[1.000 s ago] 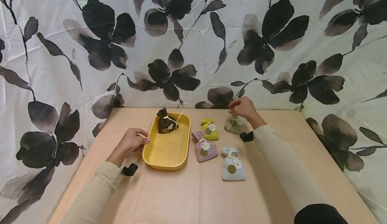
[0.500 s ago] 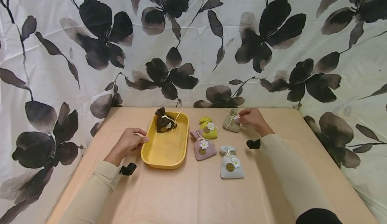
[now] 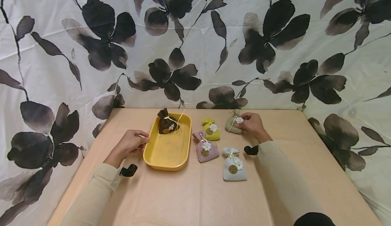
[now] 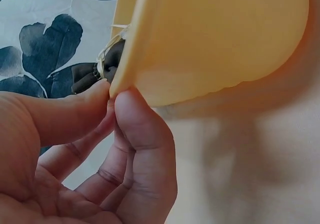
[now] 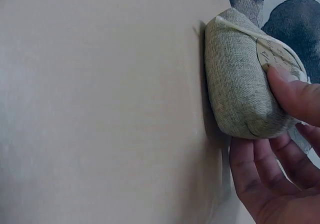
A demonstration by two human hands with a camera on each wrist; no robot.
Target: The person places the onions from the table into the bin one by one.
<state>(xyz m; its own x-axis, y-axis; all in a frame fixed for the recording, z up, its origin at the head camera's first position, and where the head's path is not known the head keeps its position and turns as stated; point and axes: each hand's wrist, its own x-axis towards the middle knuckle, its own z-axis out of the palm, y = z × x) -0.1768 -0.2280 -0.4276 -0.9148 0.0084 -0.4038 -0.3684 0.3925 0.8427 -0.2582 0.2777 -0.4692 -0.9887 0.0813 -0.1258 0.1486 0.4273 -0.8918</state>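
My left hand [image 3: 129,144] pinches the left rim of a yellow tray [image 3: 166,159] between thumb and forefinger, as the left wrist view shows closely. A dark brown drawstring pouch [image 3: 166,126] lies inside the tray at its far end. At the back of the table, my right hand [image 3: 253,126] holds a grey-green cloth pouch [image 5: 242,79] by its right side. In the right wrist view the thumb [image 5: 297,96] presses on the pouch near its round label, and the other fingers lie against its side, partly hidden. A white flower decorates this pouch in the head view.
Between tray and right hand lie a yellow pouch [image 3: 212,134] and a pink pouch [image 3: 207,153], touching or nearly so. A white pouch [image 3: 234,171] lies closer to the front. A floral cloth [image 3: 220,42] hangs behind the table's back edge.
The right hand has come down from above the grey-green pouch to its right side and now grips it. The left hand stays on the tray rim.
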